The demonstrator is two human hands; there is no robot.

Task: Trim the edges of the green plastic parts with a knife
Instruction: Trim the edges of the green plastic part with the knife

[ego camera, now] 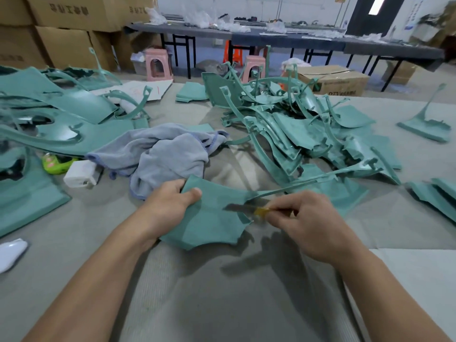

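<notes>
A flat green plastic part lies on the grey table cover in front of me. My left hand grips its upper left corner, thumb on top. My right hand pinches a knife with a yellow handle and a grey blade. The blade lies across the part's right edge, where a thin green strip runs off to the right.
A heap of green parts and offcuts fills the middle right. Large green panels lie at the left. A grey cloth, a white box and a lime green object sit near the left hand. Cardboard boxes, pink stools and long tables stand behind.
</notes>
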